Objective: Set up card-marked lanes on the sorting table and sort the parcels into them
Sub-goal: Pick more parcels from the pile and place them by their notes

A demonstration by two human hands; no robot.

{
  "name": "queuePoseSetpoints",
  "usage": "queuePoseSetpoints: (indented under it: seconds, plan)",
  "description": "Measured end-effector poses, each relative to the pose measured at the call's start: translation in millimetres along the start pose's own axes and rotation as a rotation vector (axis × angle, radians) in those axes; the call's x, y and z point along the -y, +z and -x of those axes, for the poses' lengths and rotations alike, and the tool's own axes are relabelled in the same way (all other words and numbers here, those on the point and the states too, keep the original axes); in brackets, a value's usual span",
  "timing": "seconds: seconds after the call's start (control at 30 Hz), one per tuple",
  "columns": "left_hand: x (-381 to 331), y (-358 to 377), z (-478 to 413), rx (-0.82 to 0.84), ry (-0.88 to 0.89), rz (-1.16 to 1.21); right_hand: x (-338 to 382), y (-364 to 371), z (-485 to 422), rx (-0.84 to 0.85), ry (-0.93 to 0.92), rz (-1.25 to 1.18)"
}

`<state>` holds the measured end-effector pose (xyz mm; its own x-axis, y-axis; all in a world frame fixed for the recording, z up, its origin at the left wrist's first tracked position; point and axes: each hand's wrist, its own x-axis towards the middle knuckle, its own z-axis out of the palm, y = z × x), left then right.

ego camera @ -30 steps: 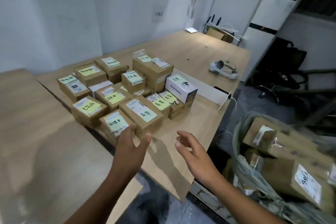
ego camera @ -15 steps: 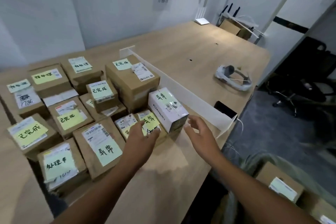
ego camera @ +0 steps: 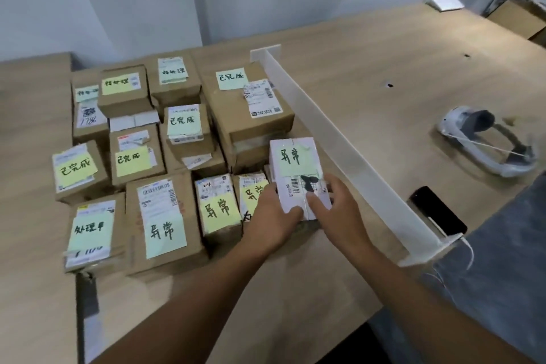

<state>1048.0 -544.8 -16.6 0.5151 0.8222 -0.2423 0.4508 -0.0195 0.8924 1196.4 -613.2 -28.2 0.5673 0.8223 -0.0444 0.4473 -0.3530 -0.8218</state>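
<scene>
A white carton [ego camera: 294, 161] with a pale green handwritten note on top stands at the right end of the parcel cluster, resting on lower parcels. My left hand [ego camera: 273, 216] holds its near left corner and my right hand [ego camera: 336, 207] grips its near right side, thumb on the top face. Several brown cardboard parcels [ego camera: 165, 221] with yellow and green handwritten notes fill the table to the left. A long white divider card [ego camera: 339, 139] stands upright just right of the carton.
The wooden table [ego camera: 369, 74] stretches away to the right of the divider. A white headset [ego camera: 487, 139] lies there, and a black phone [ego camera: 437, 210] sits near the divider's front end. A gap between two tabletops [ego camera: 87, 298] runs at the lower left.
The view has closed in on the parcels. Both hands have reached forward from the table's near edge and taken hold of the white carton.
</scene>
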Motion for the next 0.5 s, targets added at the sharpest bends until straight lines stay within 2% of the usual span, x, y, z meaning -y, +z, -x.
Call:
queuePoseSetpoints:
  seconds: [0.1,0.23,0.5]
  plan:
    - [0.7,-19.7,36.0,-0.052,-0.013,0.082,13.5,-0.6,33.6,-0.016,-0.074,-0.028]
    - [7.8,-63.6,92.0,-0.176,-0.012,0.153,50.8,20.7,66.6,0.076,-0.187,-0.037]
    - [55.5,-222.3,229.1,-0.542,-0.016,0.152,189.8,139.6,150.4,0.345,-0.464,-0.192]
